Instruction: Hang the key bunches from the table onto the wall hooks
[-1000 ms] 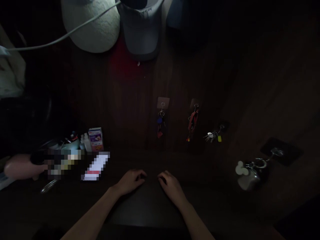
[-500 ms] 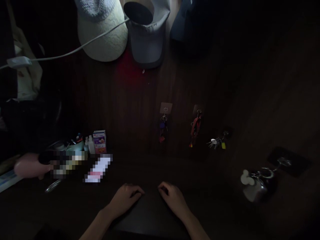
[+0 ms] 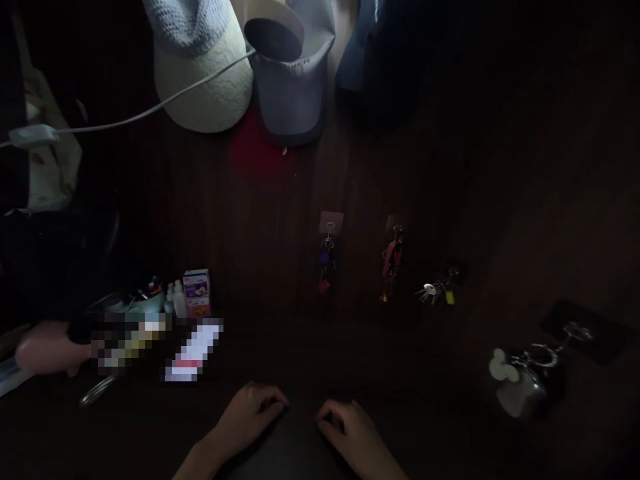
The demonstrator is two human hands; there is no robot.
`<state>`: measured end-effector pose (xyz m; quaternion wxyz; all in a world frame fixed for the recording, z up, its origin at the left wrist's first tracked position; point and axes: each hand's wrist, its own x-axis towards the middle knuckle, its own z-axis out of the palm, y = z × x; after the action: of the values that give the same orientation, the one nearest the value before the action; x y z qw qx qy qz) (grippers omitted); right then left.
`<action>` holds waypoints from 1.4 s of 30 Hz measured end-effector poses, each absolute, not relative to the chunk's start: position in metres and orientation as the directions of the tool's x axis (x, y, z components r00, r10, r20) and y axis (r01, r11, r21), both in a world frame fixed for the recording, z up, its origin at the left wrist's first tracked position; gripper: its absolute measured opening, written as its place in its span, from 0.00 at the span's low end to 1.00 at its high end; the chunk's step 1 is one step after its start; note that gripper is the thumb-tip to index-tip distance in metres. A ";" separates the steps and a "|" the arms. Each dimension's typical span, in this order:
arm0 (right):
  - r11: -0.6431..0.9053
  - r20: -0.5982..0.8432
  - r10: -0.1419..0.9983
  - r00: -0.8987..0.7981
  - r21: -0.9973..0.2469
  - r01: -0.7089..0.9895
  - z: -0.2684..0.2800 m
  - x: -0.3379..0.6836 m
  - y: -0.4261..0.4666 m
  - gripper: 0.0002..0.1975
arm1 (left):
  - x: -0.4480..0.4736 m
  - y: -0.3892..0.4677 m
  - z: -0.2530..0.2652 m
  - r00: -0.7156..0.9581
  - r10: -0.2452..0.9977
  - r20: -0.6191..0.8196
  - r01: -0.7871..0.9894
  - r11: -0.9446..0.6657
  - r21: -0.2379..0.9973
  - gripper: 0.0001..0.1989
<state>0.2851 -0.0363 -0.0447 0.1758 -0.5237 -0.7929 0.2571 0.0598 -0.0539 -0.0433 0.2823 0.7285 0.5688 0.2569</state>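
My left hand [image 3: 250,415] rests on the dark tabletop [image 3: 290,447], its fingers curled in towards the thumb and nothing visible in them. Just to its right, a small gap away, my right hand [image 3: 350,427] lies in a mirrored pose, also curled closed and holding nothing that I can see. A phone-like bright slab [image 3: 195,350], blurred into blocks, lies beyond the left hand. Hanging on the dark panel ahead are a key bunch with a blue tag [image 3: 326,256], a red lanyard [image 3: 393,257] and keys with a yellow tag [image 3: 435,291].
At left stand a small carton [image 3: 197,293], white bottles [image 3: 179,300] and a pink rounded object [image 3: 50,348]. A pale cap [image 3: 205,90] and a grey cap [image 3: 290,100] hang above, crossed by a white cable [image 3: 150,103]. A larger keyring [image 3: 523,380] hangs at right.
The whole scene sits slightly lower in the picture, as the head view has tilted a little upward. Both hands keep nearly the same curled pose on the tabletop.
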 end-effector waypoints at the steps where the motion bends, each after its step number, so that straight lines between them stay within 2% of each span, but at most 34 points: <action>1: 0.313 0.000 0.922 -0.387 -0.589 0.745 -0.044 0.284 -0.035 0.09 | 0.059 -0.054 -0.044 0.222 0.974 0.044 0.667 -0.185 0.722 0.11; 6: 0.257 -0.072 0.912 -0.403 -0.666 0.700 -0.034 0.280 -0.030 0.08 | 0.055 -0.054 -0.044 0.236 0.972 -0.018 0.544 -0.117 0.831 0.12; 12: 0.034 -0.199 0.811 -0.550 -0.923 0.384 -0.031 0.288 -0.022 0.08 | 0.050 -0.052 -0.037 0.275 0.956 -0.099 0.242 0.031 0.970 0.13; 17: -0.081 -0.181 0.754 -0.631 -0.980 0.184 -0.033 0.294 -0.026 0.09 | 0.050 -0.054 -0.033 0.326 0.944 -0.053 -0.131 0.100 0.986 0.16; 20: -0.119 -0.078 0.712 -0.697 -0.993 -0.011 -0.019 0.297 -0.035 0.12 | 0.049 -0.063 -0.020 0.433 0.901 -0.010 -0.298 0.154 0.942 0.15; 23: -0.076 0.146 0.721 -0.677 -0.955 -0.288 0.002 0.299 -0.041 0.17 | 0.043 -0.073 -0.002 0.488 0.868 0.087 -0.418 0.145 0.897 0.12; 25: -0.048 0.335 0.663 -0.669 -0.873 -0.485 0.011 0.301 -0.039 0.22 | 0.040 -0.077 0.007 0.488 0.847 0.210 -0.509 0.081 0.857 0.13; 27: -0.018 0.481 0.636 -0.604 -0.773 -0.635 0.014 0.305 -0.035 0.23 | 0.037 -0.079 0.012 0.431 0.846 0.315 -0.601 0.009 0.799 0.12; 28: 0.011 0.514 0.657 -0.552 -0.738 -0.675 0.014 0.307 -0.033 0.22 | 0.037 -0.079 0.013 0.381 0.860 0.340 -0.635 -0.023 0.772 0.10; 30: 0.094 0.510 0.745 -0.431 -0.719 -0.689 0.011 0.310 -0.030 0.20 | 0.038 -0.079 0.015 0.276 0.886 0.373 -0.685 -0.091 0.723 0.12; 33: 0.188 0.467 0.844 -0.262 -0.717 -0.672 0.010 0.309 -0.028 0.28 | 0.042 -0.078 0.017 0.155 0.901 0.405 -0.753 -0.157 0.639 0.26; 37: 0.201 0.405 0.907 -0.116 -0.658 -0.726 0.021 0.300 -0.032 0.28 | 0.045 -0.079 0.017 -0.003 0.936 0.353 -0.829 -0.200 0.523 0.32; 42: 0.212 0.392 0.918 -0.066 -0.623 -0.753 0.026 0.297 -0.033 0.31 | 0.044 -0.081 0.018 -0.045 0.936 0.350 -0.820 -0.235 0.522 0.35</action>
<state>0.2973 -0.0332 0.0264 0.6750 -0.1062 -0.3876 0.6187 0.0436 -0.0814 0.0180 0.6119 0.3210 0.0902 0.7173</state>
